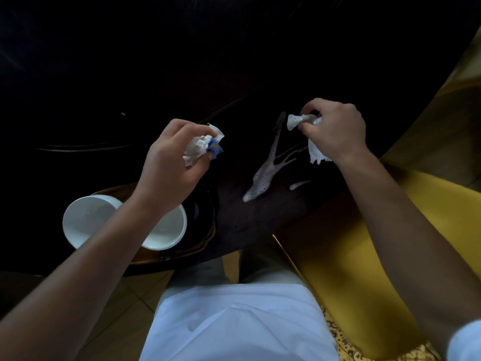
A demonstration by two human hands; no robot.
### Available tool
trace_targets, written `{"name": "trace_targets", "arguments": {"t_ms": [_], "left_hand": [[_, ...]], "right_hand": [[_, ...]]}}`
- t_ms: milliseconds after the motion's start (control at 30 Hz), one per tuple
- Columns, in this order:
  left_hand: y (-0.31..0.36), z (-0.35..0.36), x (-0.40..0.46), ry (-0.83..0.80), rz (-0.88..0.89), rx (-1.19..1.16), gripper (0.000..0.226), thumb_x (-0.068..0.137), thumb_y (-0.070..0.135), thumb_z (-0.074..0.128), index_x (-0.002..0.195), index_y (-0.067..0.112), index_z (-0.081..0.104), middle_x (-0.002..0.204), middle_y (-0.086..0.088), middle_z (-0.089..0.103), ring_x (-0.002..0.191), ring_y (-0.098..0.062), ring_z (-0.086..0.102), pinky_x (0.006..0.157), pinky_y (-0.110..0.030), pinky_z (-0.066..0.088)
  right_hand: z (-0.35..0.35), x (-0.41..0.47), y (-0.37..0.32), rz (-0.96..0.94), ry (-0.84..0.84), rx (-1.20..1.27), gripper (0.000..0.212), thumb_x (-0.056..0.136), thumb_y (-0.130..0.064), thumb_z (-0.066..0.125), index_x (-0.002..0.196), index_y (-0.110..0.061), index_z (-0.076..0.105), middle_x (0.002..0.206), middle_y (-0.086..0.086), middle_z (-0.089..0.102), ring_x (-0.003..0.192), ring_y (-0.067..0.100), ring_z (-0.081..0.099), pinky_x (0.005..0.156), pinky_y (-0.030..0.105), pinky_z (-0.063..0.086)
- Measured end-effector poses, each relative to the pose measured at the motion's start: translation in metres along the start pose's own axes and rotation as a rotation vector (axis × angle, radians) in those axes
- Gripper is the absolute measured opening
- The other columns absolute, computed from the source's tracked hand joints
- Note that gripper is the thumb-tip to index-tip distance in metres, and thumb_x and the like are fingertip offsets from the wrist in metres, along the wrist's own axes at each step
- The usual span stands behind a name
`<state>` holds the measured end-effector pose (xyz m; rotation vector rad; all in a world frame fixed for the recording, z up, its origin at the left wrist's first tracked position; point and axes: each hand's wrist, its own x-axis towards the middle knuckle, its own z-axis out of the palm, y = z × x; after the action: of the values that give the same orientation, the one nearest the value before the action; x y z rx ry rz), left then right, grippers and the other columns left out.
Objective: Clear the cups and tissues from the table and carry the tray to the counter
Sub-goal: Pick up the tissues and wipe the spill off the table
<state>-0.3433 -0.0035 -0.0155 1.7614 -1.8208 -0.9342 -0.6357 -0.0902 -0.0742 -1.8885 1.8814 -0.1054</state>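
My left hand (169, 162) hovers over the dark table (247, 217), fingers closed around a crumpled white tissue with a blue scrap (201, 147). To the right, my right hand (335, 128) pinches another torn white tissue (303, 121), with a strip of it hanging below the palm. Two white cups (86, 220) stand side by side on a dark tray with a wooden rim (200, 230) at the table's near left edge, partly hidden under my left forearm.
A pale wet smear (263, 175) streaks the table between my hands. A yellow chair seat (364, 246) sits close on the right, beside the table edge. Tiled floor (125, 303) shows below. The far side of the table is too dark to read.
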Motion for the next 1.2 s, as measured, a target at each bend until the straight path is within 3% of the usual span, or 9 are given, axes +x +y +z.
{"name": "trace_targets", "arguments": {"t_ms": [233, 400, 567, 800, 1000, 1200], "left_hand": [[-0.001, -0.004, -0.008, 0.039, -0.010, -0.010, 0.031, 0.089, 0.004, 0.074, 0.118, 0.013, 0.069, 0.116, 0.001, 0.060, 0.097, -0.006, 0.060, 0.082, -0.011, 0.044], [0.003, -0.008, -0.014, 0.053, -0.017, -0.032, 0.031, 0.090, 0.004, 0.073, 0.118, 0.014, 0.069, 0.116, 0.001, 0.061, 0.098, -0.007, 0.061, 0.082, -0.013, 0.045], [0.011, -0.022, -0.021, 0.083, -0.021, -0.055, 0.031, 0.090, 0.004, 0.073, 0.118, 0.015, 0.069, 0.115, 0.001, 0.061, 0.095, -0.007, 0.061, 0.079, -0.011, 0.044], [0.025, -0.051, -0.042, 0.085, 0.014, -0.078, 0.037, 0.091, 0.002, 0.071, 0.124, 0.018, 0.066, 0.117, 0.007, 0.059, 0.094, -0.001, 0.060, 0.081, -0.011, 0.044], [0.031, -0.086, -0.065, 0.200, 0.032, -0.147, 0.037, 0.092, 0.004, 0.071, 0.126, 0.019, 0.065, 0.121, 0.005, 0.061, 0.103, -0.006, 0.062, 0.084, -0.016, 0.048], [0.010, -0.129, -0.099, 0.239, 0.088, -0.169, 0.038, 0.092, 0.002, 0.071, 0.125, 0.017, 0.065, 0.121, 0.005, 0.061, 0.106, -0.003, 0.062, 0.087, -0.015, 0.048]], "right_hand": [[-0.005, -0.007, -0.010, 0.054, -0.030, 0.031, 0.030, 0.079, -0.040, 0.066, 0.105, -0.026, 0.071, 0.077, -0.008, 0.061, 0.073, 0.014, 0.058, 0.065, 0.027, 0.042], [-0.013, -0.023, -0.020, 0.057, 0.038, 0.147, 0.023, 0.075, -0.039, 0.067, 0.095, -0.027, 0.071, 0.073, -0.008, 0.068, 0.068, 0.012, 0.064, 0.065, 0.032, 0.055], [-0.026, -0.038, -0.027, 0.066, 0.085, 0.245, 0.020, 0.076, -0.038, 0.069, 0.093, -0.028, 0.070, 0.074, -0.011, 0.067, 0.069, 0.010, 0.066, 0.067, 0.037, 0.059], [-0.052, -0.073, -0.052, 0.019, 0.100, 0.371, 0.014, 0.080, -0.034, 0.076, 0.092, -0.028, 0.071, 0.070, -0.012, 0.061, 0.061, 0.004, 0.060, 0.058, 0.022, 0.053], [-0.085, -0.105, -0.095, -0.079, 0.087, 0.446, 0.015, 0.084, -0.032, 0.078, 0.095, -0.026, 0.070, 0.078, -0.009, 0.064, 0.074, 0.006, 0.063, 0.059, 0.010, 0.048], [-0.099, -0.146, -0.144, -0.097, 0.171, 0.512, 0.014, 0.085, -0.031, 0.078, 0.095, -0.026, 0.069, 0.080, -0.008, 0.066, 0.075, 0.002, 0.062, 0.062, 0.007, 0.047]]}}
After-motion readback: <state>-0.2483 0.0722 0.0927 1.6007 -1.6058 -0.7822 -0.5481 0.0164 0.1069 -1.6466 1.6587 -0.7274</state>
